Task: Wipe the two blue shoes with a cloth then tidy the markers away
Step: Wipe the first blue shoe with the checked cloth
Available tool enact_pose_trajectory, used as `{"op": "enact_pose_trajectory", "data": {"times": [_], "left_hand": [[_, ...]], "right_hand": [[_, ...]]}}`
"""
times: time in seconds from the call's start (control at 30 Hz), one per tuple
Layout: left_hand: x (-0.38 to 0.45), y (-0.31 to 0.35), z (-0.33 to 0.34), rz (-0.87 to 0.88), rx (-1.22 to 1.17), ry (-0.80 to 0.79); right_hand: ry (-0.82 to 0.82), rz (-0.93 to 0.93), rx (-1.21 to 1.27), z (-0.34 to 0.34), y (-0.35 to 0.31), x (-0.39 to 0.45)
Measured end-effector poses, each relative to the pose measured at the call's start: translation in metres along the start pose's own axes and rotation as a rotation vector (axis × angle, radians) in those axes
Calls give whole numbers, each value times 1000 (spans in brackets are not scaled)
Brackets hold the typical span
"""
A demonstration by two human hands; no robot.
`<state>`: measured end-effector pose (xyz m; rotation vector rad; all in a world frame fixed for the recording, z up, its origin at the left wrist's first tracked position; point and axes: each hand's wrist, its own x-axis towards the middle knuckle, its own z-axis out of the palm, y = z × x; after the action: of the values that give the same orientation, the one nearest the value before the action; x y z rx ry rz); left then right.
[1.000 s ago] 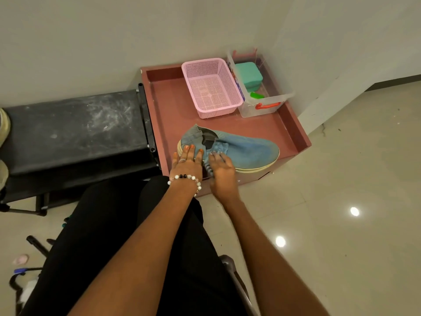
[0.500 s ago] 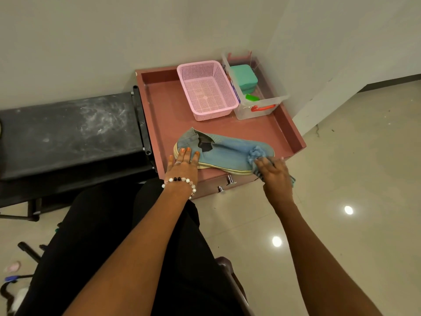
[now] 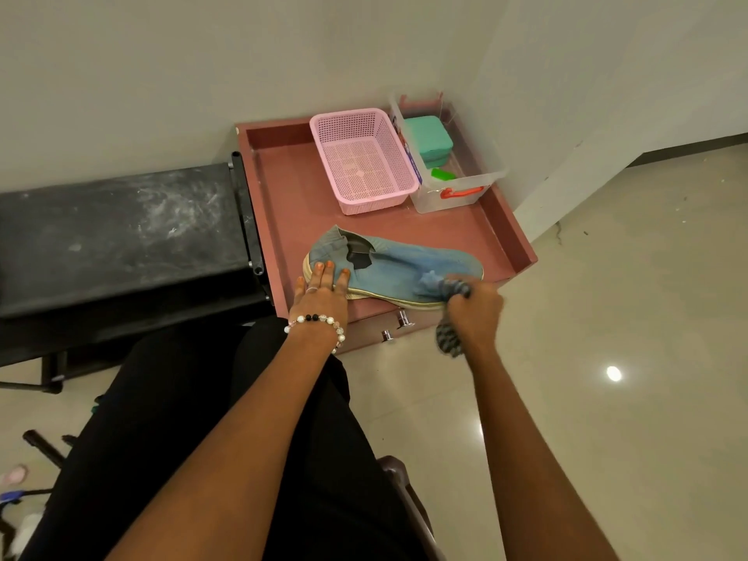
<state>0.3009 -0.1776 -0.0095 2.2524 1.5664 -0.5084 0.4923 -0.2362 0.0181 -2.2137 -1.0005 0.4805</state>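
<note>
Head view, 1 frame. 1 blue shoe (image 3: 398, 263) lies on the maroon desk (image 3: 291, 196), at its near edge, sole down. Long axis runs left-right across the view, roughly parallel to that edge. Heel and opening point to the person's left, toe to the right.

Left hand (image 3: 321, 291): fingers straight, pressing flat on the heel end; grip released, steadying only. Beaded bracelet (image 3: 319, 321) on that wrist.

Right hand (image 3: 473, 311): grip clenched round a bunched grey-blue cloth (image 3: 439, 287), held against the toe end on the near side. A tail of cloth hangs below the fist.

Key relation: nearly the whole shoe lies to the left of the right-hand grip, along the shoe's own long axis. Judgement: a wiping stroke from here would run leftward, toe toward heel, ending near the left hand. The right hand is nearer the toe, the left nearer the heel.

Second shoe: not in view. Markers: none identifiable; a small green item (image 3: 443, 174) in the clear plastic box (image 3: 455, 196) is too small to name. Pink basket (image 3: 362, 159) stands beside that box at the far side of the desk.
</note>
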Motion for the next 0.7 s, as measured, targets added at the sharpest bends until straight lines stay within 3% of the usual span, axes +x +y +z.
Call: {"op": "enact_pose_trajectory", "data": {"times": [0.07, 0.1, 0.23, 0.43, 0.53, 0.63, 0.7], "left_hand": [[1, 1, 1, -4, -5, 3], [1, 1, 0, -6, -7, 4], [0, 2, 0, -6, 6, -2], [-1, 3, 3, -10, 17, -10], [-1, 2, 2, -12, 18, -16], [-2, 2, -1, 2, 35, -12], [-6, 3, -3, 23, 80, 5]], "right_hand": [[255, 90, -20, -13, 4, 14], [290, 61, -61, -10, 9, 19], [7, -87, -525, 27, 36, 12], [-77, 30, -766, 68, -6, -15], [-165, -19, -603, 77, -38, -27], [-273, -22, -173, 69, -60, -32], [-313, 85, 200, 56, -60, -29]]}}
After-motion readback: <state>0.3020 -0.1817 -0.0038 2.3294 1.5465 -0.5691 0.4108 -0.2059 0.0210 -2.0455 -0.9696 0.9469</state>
